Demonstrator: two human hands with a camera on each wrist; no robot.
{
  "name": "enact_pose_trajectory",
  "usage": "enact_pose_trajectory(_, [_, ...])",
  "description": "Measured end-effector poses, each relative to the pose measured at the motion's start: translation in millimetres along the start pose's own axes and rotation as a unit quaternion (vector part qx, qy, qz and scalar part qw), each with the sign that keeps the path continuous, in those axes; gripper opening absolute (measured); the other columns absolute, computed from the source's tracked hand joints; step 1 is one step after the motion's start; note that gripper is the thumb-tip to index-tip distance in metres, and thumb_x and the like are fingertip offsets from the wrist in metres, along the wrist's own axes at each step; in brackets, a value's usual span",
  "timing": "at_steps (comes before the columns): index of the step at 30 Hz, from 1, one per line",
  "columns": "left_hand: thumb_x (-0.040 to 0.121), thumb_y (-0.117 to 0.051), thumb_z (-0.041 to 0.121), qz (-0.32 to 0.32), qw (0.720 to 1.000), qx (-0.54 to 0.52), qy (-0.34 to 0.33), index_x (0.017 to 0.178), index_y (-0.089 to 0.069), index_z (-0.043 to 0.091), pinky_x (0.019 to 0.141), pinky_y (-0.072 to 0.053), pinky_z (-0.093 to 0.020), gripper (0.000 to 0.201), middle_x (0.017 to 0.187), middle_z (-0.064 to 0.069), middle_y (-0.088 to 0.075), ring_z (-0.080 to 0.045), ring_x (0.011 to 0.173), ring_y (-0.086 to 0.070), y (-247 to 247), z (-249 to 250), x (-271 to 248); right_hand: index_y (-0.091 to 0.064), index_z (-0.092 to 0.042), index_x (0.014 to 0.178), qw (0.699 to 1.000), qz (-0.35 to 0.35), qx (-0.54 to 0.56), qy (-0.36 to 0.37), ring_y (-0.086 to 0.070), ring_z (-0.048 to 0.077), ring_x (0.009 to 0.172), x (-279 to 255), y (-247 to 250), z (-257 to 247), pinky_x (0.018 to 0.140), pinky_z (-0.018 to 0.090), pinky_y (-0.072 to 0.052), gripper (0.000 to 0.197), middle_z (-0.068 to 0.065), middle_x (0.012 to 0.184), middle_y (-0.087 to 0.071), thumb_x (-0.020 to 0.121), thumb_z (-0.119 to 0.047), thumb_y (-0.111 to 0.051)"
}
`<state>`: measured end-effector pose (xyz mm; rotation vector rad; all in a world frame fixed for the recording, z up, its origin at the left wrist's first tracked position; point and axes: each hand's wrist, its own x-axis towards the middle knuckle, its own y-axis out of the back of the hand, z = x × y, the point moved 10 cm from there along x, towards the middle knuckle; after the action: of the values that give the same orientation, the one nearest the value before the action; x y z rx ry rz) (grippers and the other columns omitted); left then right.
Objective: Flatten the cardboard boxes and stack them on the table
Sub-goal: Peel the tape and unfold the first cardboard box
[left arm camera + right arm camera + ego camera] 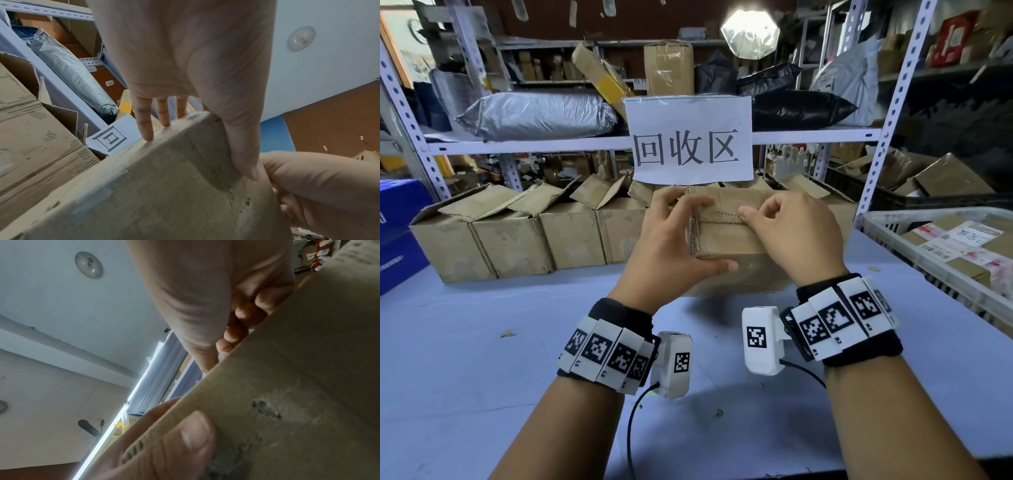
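A small brown corrugated cardboard box (726,233) is being held up above the pale blue table (482,359), in front of the white paper sign with three black characters (690,140). Its long axis is running left to right across the head view, and a raw fluted edge is being turned toward the camera at the near left corner.

The box is being gripped at its left end by the left hand (671,240): the fingers (144,123) are being curled over the top far edge while the thumb is being pressed along the underside. The top seam is being pinched by the right hand (791,233), thumb and forefinger closed on the cardboard near the middle; in the right wrist view the other fingertips (265,300) are being bent against the panel, though the blur there is making the exact contact hard to tell.

A flat brown sheet of cardboard (739,284) is lying on the table just beneath the held box. A row of open brown cartons (517,236) is standing at the table's far left, and a white plastic crate of parcels (893,233) is sitting at the right edge.
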<state>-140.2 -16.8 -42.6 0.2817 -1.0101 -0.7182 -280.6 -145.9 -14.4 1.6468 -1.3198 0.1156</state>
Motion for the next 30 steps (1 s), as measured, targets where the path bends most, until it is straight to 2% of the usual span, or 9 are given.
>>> enact_pose_trajectory(5, [0.052,-0.081,0.067,0.0,1.0,0.0,0.004,0.133,-0.054,0.035,0.11,-0.045,-0.041,0.092,0.14,0.01,-0.032,-0.008,0.131,-0.037,-0.4,-1.2,1.9,-0.068,-0.023,0.074,0.999,-0.022,0.02,0.026,-0.062,0.021,0.084,2.9,-0.1,-2.3,0.074,0.036,-0.05,0.028,-0.004,0.079,-0.068,0.094,-0.043,-0.063])
enact_pose_trajectory(12, [0.052,-0.083,0.066,0.001,1.0,-0.007,0.009,0.132,-0.055,0.037,0.107,-0.047,-0.045,0.09,0.141,0.008,-0.034,-0.012,0.133,-0.039,-2.3,-3.1,4.5,-0.068,-0.024,0.083,0.997,-0.042,0.058,0.021,-0.063,0.016,0.086,5.8,-3.0,8.9,0.079,0.036,-0.051,0.018,-0.008,0.084,-0.069,0.097,-0.034,-0.061])
enact_pose_trajectory(14, [0.053,-0.083,0.065,-0.001,1.0,-0.006,0.007,0.133,-0.055,0.036,0.107,-0.047,-0.045,0.09,0.141,0.009,-0.034,-0.012,0.134,-0.039,-2.5,-2.4,4.7,-0.064,-0.024,0.093,0.997,-0.039,0.07,0.013,-0.063,0.017,0.089,5.7,-1.9,11.8,0.081,0.037,-0.051,0.011,-0.007,0.088,-0.069,0.096,-0.034,-0.062])
enact_pose_trajectory(16, [0.052,-0.083,0.065,-0.001,1.0,-0.006,0.008,0.133,-0.055,0.036,0.107,-0.047,-0.045,0.09,0.141,0.009,-0.033,-0.012,0.134,-0.039,-2.8,-2.4,4.4,-0.055,-0.025,0.102,0.996,-0.032,0.077,0.01,-0.061,0.018,0.089,5.0,0.2,12.6,0.08,0.038,-0.048,0.014,-0.006,0.088,-0.068,0.095,-0.033,-0.064])
enact_pose_trajectory(19, [0.052,-0.083,0.064,0.002,1.0,-0.01,0.01,0.132,-0.056,0.035,0.108,-0.047,-0.046,0.09,0.141,0.009,-0.034,-0.013,0.134,-0.039,-2.8,-2.3,3.0,-0.059,-0.027,0.092,0.998,-0.032,0.058,0.022,-0.062,0.019,0.088,2.7,0.6,8.4,0.079,0.038,-0.05,0.005,-0.007,0.087,-0.068,0.096,-0.029,-0.061])
enact_pose_trajectory(21, [0.052,-0.084,0.063,0.0,1.0,-0.013,0.01,0.132,-0.056,0.036,0.108,-0.047,-0.045,0.089,0.14,0.009,-0.034,-0.014,0.134,-0.04,-2.2,-2.4,2.6,-0.063,-0.027,0.087,0.999,-0.03,0.039,0.021,-0.061,0.019,0.086,1.7,-0.3,7.9,0.075,0.037,-0.049,0.013,-0.007,0.088,-0.068,0.098,-0.028,-0.058])
enact_pose_trajectory(25, [0.055,-0.092,0.053,-0.013,1.0,-0.001,0.011,0.133,-0.054,0.037,0.11,-0.045,-0.045,0.087,0.138,0.011,-0.035,-0.013,0.132,-0.04,0.8,-4.8,3.8,-0.059,-0.028,0.081,1.0,-0.018,-0.002,0.009,-0.051,0.019,0.081,1.2,-0.2,11.7,0.068,0.032,-0.034,0.026,-0.008,0.084,-0.059,0.102,-0.022,-0.047])
enact_pose_trajectory(27, [0.058,-0.095,0.045,-0.023,0.999,0.012,0.019,0.134,-0.053,0.036,0.113,-0.041,-0.044,0.087,0.138,0.01,-0.034,-0.014,0.131,-0.04,2.4,-8.7,4.1,-0.057,-0.023,0.074,0.999,-0.035,-0.012,0.014,-0.055,0.019,0.082,2.0,-3.2,11.4,0.067,0.033,-0.035,0.032,-0.009,0.082,-0.059,0.104,-0.029,-0.045])
enact_pose_trajectory(30, [0.059,-0.095,0.044,-0.037,0.999,0.02,0.024,0.135,-0.052,0.037,0.114,-0.04,-0.039,0.087,0.139,0.011,-0.032,-0.012,0.131,-0.039,3.7,-11.6,3.3,-0.063,-0.025,0.07,0.997,-0.069,-0.021,0.02,-0.058,0.011,0.077,3.7,-7.6,5.5,0.065,0.033,-0.043,0.042,-0.014,0.076,-0.061,0.092,-0.06,-0.055])
